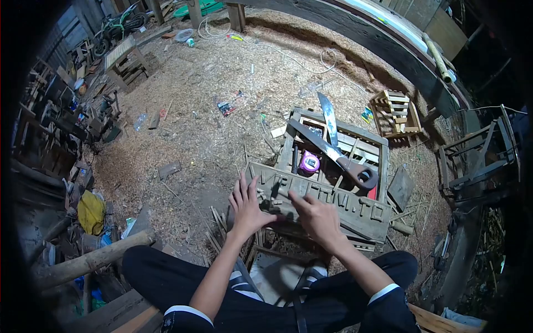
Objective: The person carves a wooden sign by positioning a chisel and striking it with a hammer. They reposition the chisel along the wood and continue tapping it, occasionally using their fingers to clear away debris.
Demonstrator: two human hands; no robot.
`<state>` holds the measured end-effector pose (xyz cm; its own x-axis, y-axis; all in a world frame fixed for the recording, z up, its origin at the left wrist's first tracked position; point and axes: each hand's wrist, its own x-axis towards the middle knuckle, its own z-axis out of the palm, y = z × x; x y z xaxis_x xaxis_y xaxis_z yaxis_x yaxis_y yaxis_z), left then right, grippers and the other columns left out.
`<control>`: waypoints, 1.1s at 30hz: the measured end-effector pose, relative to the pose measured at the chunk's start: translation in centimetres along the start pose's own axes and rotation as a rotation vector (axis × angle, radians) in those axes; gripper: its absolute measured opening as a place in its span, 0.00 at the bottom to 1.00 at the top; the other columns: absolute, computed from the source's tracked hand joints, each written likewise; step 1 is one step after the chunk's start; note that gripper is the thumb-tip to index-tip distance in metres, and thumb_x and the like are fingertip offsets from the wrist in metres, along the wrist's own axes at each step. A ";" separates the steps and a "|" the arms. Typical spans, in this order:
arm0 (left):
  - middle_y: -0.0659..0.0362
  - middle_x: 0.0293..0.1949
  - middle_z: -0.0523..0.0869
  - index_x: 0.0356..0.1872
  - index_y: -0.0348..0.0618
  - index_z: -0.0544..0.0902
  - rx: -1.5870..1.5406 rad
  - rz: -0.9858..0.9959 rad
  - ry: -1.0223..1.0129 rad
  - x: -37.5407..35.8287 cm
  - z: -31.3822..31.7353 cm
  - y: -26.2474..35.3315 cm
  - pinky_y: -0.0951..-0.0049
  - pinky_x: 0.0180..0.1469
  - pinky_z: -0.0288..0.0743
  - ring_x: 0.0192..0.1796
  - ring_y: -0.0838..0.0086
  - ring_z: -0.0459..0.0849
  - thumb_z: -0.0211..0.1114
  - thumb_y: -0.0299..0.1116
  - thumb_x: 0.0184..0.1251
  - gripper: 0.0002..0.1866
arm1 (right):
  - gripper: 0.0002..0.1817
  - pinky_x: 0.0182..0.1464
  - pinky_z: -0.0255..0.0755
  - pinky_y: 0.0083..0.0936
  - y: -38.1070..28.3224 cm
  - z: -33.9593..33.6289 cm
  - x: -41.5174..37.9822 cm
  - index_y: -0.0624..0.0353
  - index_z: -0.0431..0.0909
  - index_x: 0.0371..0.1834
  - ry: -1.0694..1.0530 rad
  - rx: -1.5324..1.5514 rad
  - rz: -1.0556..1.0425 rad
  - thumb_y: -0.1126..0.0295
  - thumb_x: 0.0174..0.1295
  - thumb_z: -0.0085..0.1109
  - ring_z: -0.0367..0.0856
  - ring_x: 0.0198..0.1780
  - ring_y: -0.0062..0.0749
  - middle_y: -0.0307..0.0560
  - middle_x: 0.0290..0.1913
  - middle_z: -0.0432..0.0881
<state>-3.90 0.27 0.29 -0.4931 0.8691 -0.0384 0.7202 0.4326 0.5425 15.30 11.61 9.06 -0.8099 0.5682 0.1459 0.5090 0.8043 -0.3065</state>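
Observation:
A wooden board with raised letters lies across the near side of a wooden crate. My left hand is at the board's left end, fingers spread, holding nothing. My right hand is over the board's middle, its fingers closed round something I cannot make out, beside the letters. In the crate sit a pink tape measure and a handsaw with a brown handle. A wide blade leans beyond the saw.
A slatted wooden box stands at the right back, with a wooden frame further right. A small stool is at the left back. Bamboo poles lie at the lower left. Wood shavings cover the ground.

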 end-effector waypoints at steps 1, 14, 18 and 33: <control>0.40 0.88 0.42 0.87 0.52 0.50 -0.003 0.006 0.003 -0.1 0.1 0.2 0.30 0.81 0.46 0.87 0.38 0.47 0.92 0.55 0.35 0.77 | 0.26 0.30 0.80 0.44 -0.2 -0.8 0.5 0.41 0.80 0.73 -0.028 0.024 0.031 0.71 0.71 0.61 0.88 0.30 0.49 0.48 0.34 0.84; 0.40 0.89 0.41 0.87 0.52 0.49 -0.033 -0.014 -0.039 0.1 -0.4 0.6 0.29 0.82 0.42 0.88 0.39 0.44 0.91 0.61 0.34 0.78 | 0.19 0.33 0.79 0.49 0.9 -1.4 2.2 0.45 0.85 0.66 -0.094 0.075 0.033 0.62 0.74 0.62 0.89 0.34 0.54 0.51 0.36 0.87; 0.40 0.89 0.40 0.87 0.53 0.49 -0.033 0.001 -0.013 0.0 -0.3 0.4 0.30 0.82 0.42 0.88 0.39 0.44 0.92 0.60 0.32 0.80 | 0.19 0.32 0.78 0.46 1.4 0.7 1.4 0.42 0.86 0.67 -0.210 -0.037 0.016 0.60 0.74 0.64 0.88 0.33 0.52 0.49 0.35 0.87; 0.40 0.89 0.41 0.87 0.52 0.50 -0.043 -0.021 -0.026 0.1 -0.1 0.5 0.28 0.81 0.41 0.88 0.39 0.43 0.92 0.62 0.31 0.80 | 0.13 0.36 0.78 0.46 1.0 -1.7 3.1 0.44 0.93 0.54 -0.037 0.192 0.131 0.57 0.77 0.64 0.89 0.35 0.53 0.51 0.34 0.88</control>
<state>-3.60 0.53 0.60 -0.4946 0.8661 -0.0722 0.6880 0.4409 0.5764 13.80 14.41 10.80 -0.7524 0.6560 0.0596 0.5487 0.6743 -0.4942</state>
